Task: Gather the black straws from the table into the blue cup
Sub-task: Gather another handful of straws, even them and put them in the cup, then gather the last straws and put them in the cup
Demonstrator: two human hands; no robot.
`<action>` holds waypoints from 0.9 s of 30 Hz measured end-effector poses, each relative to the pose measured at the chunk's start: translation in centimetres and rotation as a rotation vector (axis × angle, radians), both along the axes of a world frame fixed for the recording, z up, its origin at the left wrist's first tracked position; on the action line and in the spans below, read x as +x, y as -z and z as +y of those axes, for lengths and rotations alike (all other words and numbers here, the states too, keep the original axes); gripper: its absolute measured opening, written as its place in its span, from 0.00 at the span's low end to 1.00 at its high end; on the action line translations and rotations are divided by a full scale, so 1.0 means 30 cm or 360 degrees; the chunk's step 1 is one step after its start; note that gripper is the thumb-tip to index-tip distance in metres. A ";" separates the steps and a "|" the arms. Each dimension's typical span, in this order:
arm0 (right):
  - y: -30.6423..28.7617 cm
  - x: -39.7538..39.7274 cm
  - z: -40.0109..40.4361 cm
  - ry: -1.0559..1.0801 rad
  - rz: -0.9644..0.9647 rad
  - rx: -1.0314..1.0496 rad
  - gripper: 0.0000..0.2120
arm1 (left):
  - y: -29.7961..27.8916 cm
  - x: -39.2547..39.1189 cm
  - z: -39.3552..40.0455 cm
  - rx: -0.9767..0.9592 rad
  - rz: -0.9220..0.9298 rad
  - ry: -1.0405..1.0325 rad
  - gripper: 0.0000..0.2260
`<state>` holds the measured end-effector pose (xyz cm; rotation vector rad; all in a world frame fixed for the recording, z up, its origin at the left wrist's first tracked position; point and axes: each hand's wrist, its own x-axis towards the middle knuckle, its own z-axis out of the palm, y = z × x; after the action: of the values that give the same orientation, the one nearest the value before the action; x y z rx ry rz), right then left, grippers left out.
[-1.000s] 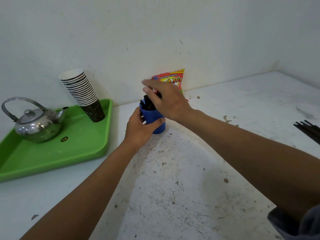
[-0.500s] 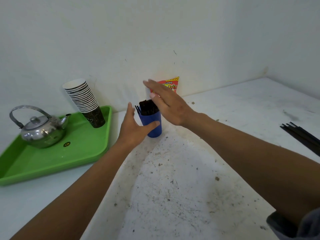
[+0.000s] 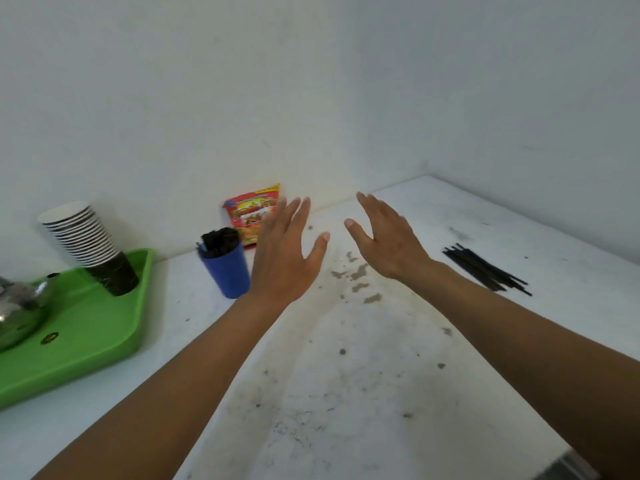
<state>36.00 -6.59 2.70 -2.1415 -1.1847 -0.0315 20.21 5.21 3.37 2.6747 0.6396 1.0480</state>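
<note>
Fingers spread wide on both, left hand (image 3: 287, 258) and right hand (image 3: 388, 240) hovering empty above the table (image 3: 346, 375). Blue cup (image 3: 228, 271) just left of the left hand, standing packed with straws (image 3: 220, 239). More loose black straws (image 3: 485, 268) lying right. Green tray (image 3: 86, 334) carrying paper cups (image 3: 86, 240). Snack packet (image 3: 251, 213) lettering blurred, unreadable.
</note>
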 end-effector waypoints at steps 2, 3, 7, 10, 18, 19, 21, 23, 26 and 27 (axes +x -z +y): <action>0.027 0.058 -0.097 0.0138 -0.0033 -0.0131 0.33 | 0.037 0.075 -0.054 -0.0006 0.0147 0.0061 0.30; 0.041 0.087 -0.147 0.0210 -0.0062 -0.0198 0.34 | 0.056 0.111 -0.080 -0.0007 0.0213 0.0092 0.30; 0.084 0.192 -0.318 0.0506 -0.0078 -0.0493 0.40 | 0.130 0.241 -0.177 -0.0067 0.0412 0.0174 0.31; 0.113 0.241 -0.407 0.0629 0.0006 -0.0639 0.43 | 0.179 0.315 -0.232 -0.0144 0.0573 0.0170 0.32; 0.185 0.293 -0.478 0.0672 0.0132 -0.0848 0.38 | 0.258 0.389 -0.317 -0.0251 0.0904 0.0139 0.34; 0.192 0.292 -0.479 0.0661 0.0124 -0.0830 0.36 | 0.266 0.391 -0.324 -0.0267 0.0941 0.0133 0.35; 0.202 0.287 -0.481 0.0648 0.0089 -0.0807 0.31 | 0.281 0.395 -0.334 -0.0273 0.1017 0.0109 0.36; 0.207 0.281 -0.483 0.0635 0.0062 -0.0766 0.27 | 0.294 0.395 -0.338 -0.0265 0.1082 0.0080 0.37; 0.186 0.283 -0.473 0.0656 -0.0068 -0.0703 0.20 | 0.301 0.394 -0.338 -0.0258 0.1122 0.0070 0.38; 0.170 0.287 -0.466 0.0656 -0.0106 -0.0712 0.18 | 0.302 0.393 -0.338 -0.0250 0.1124 0.0073 0.38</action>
<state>44.62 -20.57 -2.41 -2.7711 -0.8179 -0.0210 32.01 -4.94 -5.70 2.8609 0.7215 0.0003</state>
